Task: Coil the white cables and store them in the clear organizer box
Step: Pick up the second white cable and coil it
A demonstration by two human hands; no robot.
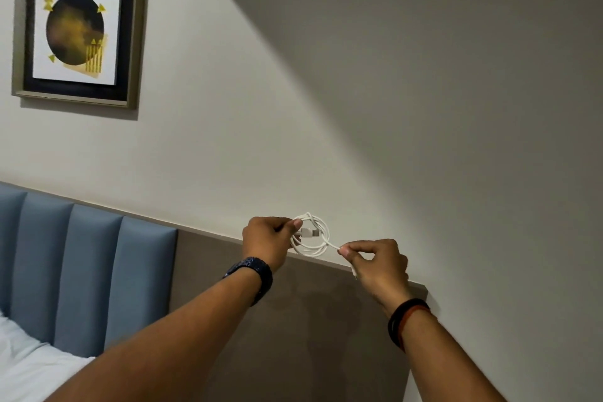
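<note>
In the lower middle of the frame, the left hand (266, 240) pinches the coiled cable (310, 235). The right hand (375, 263) pinches its free tail, which runs from the coil down-right. The box is not visible.

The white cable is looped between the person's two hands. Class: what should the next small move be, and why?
Probably wrap the loose tail round the coil. The left hand pinches the white cable where its loops gather, while the right hand holds the remaining short end, pulled out to the side. No organizer box is in view yet.
</note>
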